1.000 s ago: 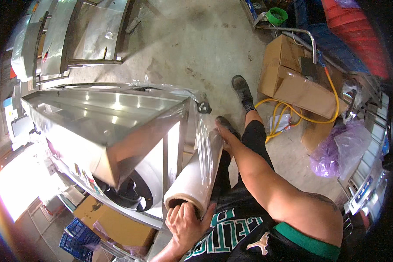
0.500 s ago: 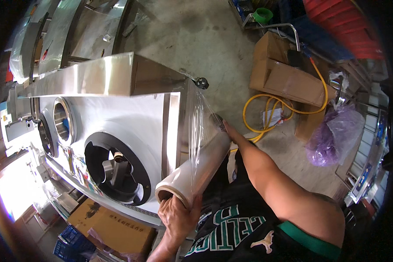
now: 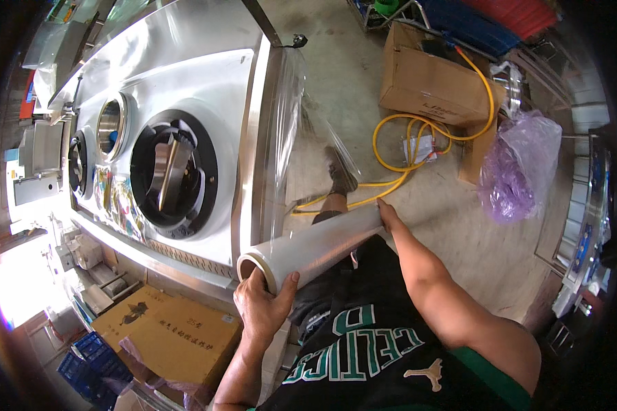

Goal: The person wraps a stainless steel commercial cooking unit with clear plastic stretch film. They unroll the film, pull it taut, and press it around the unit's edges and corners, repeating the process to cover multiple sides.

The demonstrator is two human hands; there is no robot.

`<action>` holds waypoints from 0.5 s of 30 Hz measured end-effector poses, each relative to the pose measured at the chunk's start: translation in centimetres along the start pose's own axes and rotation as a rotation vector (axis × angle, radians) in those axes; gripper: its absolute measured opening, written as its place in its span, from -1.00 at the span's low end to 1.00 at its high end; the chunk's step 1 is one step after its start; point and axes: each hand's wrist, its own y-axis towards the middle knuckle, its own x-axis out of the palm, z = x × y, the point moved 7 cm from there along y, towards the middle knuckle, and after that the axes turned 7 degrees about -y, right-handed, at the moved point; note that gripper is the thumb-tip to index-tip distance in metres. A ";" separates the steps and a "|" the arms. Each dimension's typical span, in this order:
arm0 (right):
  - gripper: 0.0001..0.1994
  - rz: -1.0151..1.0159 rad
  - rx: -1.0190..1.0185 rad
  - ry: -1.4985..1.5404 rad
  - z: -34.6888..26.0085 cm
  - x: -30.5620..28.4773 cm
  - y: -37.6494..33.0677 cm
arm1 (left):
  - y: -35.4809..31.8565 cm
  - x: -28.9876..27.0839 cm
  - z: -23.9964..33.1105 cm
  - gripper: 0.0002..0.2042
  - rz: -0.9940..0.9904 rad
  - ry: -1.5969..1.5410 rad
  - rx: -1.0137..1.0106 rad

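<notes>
A thick roll of clear stretch film (image 3: 319, 248) is held between my two hands, slanting up to the right in front of my body. At its left end, my left hand (image 3: 264, 305) grips the cardboard core, with fingers in the hole and the thumb outside. My right hand (image 3: 388, 215) holds the roll's other end; its fingers are partly hidden. A sheet of stretched film (image 3: 293, 130) runs from the roll up along the side of a stainless steel stove unit (image 3: 248, 164). Set in the unit's top is a black round burner (image 3: 209, 175).
Yellow hose (image 3: 376, 144) lies coiled on the floor at right, beside cardboard boxes (image 3: 428, 79) and a purple plastic bag (image 3: 514, 171). A large brown carton (image 3: 178, 335) and blue crates (image 3: 92, 366) stand at lower left. My shod foot (image 3: 341, 171) is on the floor beside the unit.
The roll has swung to a flatter slant, its right end moving away from the unit. Both hands keep hold. My view has shifted, showing more of the stove top and my foot.
</notes>
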 end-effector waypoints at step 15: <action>-0.40 -0.201 -0.102 0.314 25.7 5.1 -11.5 | -21.7 -2.0 -10.6 -0.60 -0.092 0.149 0.215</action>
